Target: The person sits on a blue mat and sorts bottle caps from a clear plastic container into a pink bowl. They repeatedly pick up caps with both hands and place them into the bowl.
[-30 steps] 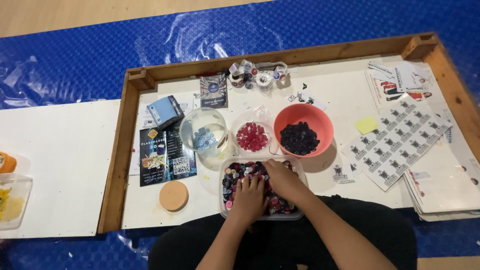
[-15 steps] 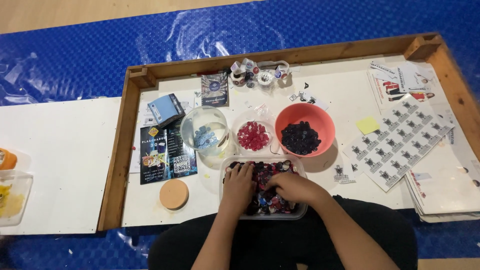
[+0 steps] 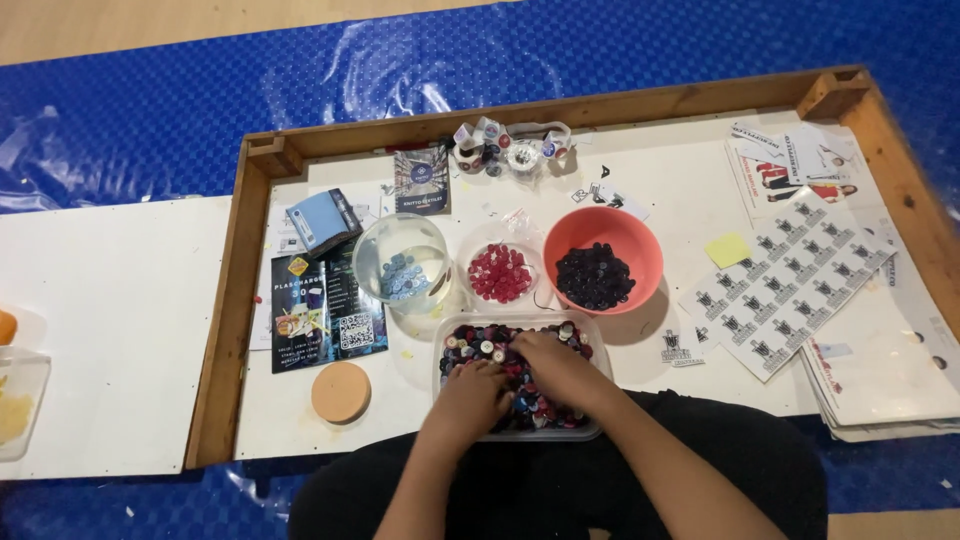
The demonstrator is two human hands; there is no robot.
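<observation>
A clear rectangular tub (image 3: 592, 330) full of mixed dark, red and white buttons sits at the near edge of the white board. Both my hands are inside it. My left hand (image 3: 470, 397) lies on the buttons at the tub's lower left with its fingers apart. Over the middle, my right hand (image 3: 556, 364) has its fingers curled down into the pile, and the tips are hidden. Just beyond the tub stand a clear bowl of blue buttons (image 3: 404, 268), a small clear bowl of red buttons (image 3: 500, 272) and a coral bowl of dark buttons (image 3: 640, 236).
A wooden frame (image 3: 222, 300) borders the board. A round cork lid (image 3: 340, 391), a dark leaflet (image 3: 325, 310) and a blue box (image 3: 322, 220) lie on the left. Sticker sheets (image 3: 790, 285) and paper stacks are on the right. Small cups (image 3: 510, 150) stand at the back.
Both hands have shifted among the buttons in the tub. The left hand slid back down toward me, and the right hand moved from the tub's right side to its middle.
</observation>
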